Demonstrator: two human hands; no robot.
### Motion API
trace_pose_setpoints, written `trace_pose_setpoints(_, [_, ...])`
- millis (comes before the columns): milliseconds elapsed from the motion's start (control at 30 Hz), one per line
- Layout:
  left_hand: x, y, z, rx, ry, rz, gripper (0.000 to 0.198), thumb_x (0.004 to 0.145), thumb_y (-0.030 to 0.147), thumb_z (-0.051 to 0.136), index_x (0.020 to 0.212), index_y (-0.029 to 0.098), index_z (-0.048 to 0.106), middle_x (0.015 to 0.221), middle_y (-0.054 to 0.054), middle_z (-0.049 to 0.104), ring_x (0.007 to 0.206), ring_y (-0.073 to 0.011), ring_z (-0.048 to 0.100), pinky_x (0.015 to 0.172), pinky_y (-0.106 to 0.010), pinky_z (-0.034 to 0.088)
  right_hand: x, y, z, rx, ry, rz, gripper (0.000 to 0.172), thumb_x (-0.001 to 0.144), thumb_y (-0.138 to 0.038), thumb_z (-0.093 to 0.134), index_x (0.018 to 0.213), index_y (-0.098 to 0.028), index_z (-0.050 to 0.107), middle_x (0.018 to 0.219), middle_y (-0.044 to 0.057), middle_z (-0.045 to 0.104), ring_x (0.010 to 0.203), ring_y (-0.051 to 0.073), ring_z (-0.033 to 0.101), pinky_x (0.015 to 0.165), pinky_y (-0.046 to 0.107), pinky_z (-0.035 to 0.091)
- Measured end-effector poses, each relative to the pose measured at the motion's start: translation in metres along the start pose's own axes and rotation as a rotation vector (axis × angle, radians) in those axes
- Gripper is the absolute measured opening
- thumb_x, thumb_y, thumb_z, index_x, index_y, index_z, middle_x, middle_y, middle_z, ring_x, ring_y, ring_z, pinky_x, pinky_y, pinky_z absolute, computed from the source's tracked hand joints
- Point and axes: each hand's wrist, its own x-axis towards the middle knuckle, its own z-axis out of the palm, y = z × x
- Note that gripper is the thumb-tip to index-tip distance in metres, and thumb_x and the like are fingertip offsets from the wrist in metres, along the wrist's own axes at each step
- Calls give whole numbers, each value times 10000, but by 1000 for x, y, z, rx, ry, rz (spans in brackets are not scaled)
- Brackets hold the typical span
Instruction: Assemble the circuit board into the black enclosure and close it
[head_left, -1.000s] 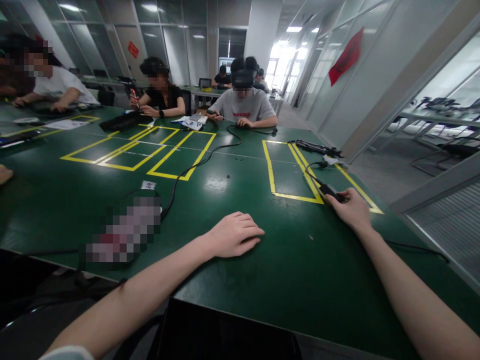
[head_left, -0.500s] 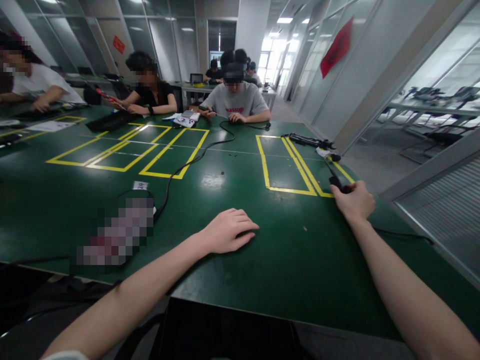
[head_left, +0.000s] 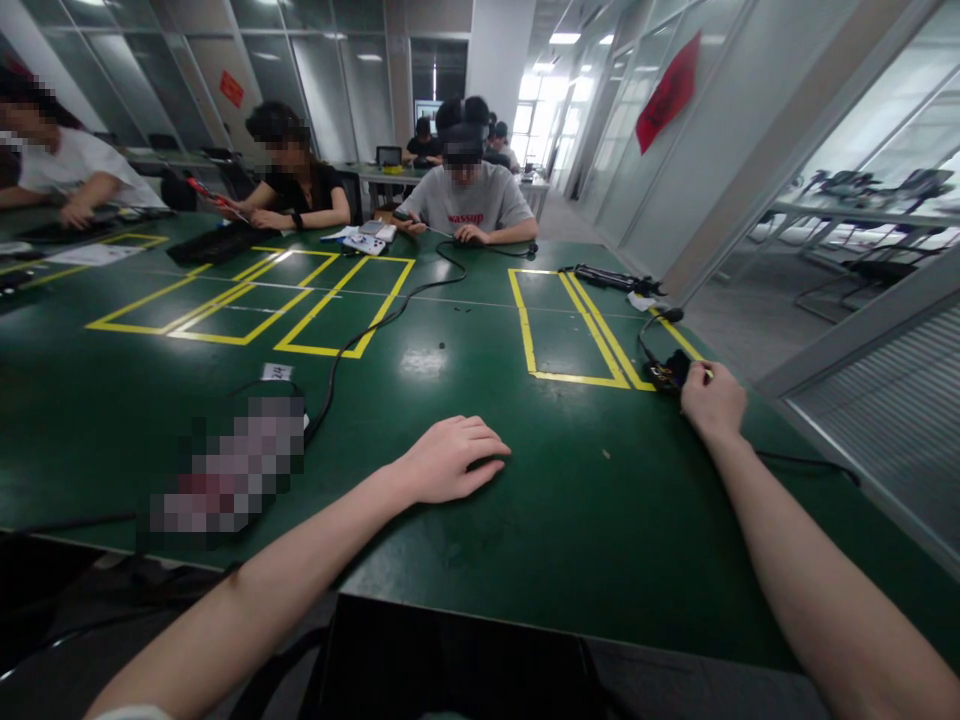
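My left hand (head_left: 450,458) rests palm down on the green table (head_left: 480,560), fingers loosely curled and together, holding nothing. My right hand (head_left: 712,400) reaches out to the right edge of the table, fingers closed around a small black device (head_left: 667,374) with a cable. That cable (head_left: 651,335) loops back toward a black tool (head_left: 611,280) lying beyond the yellow taped rectangle (head_left: 570,325).
Yellow tape outlines (head_left: 247,295) mark the far left of the table. A black cable (head_left: 375,325) runs across the middle to a person in a grey shirt (head_left: 469,205). Two other people (head_left: 296,185) sit at the far left. A glass partition (head_left: 862,330) borders the right side.
My right hand has slid the black device rightward and toward the table's edge, off the yellow tape line. The left hand has stayed in place.
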Motion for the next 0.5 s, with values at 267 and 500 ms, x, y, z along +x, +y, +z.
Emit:
trace_pose_setpoints(267, [0,-1,1,-8,-3,1,230,1024,273,527,1107,180,720,1118,-65,764,1023,-202,689,888,-344,517,-10,-15,-12,103,-34,253,635,967,-378,563,1507,-69,431,1116,209,703,779,275,683,821,396,490])
trace_pose_setpoints(500, [0,0,-1,-8,-3,3,230,1025,271,522,1090,182,724,1120,-65,767,1019,-199,692,885,-340,520,-20,-24,-14,114,79,-16,780,763,-273,766,1454,-76,461,1290,217,621,1218,365,570,1030,437,437])
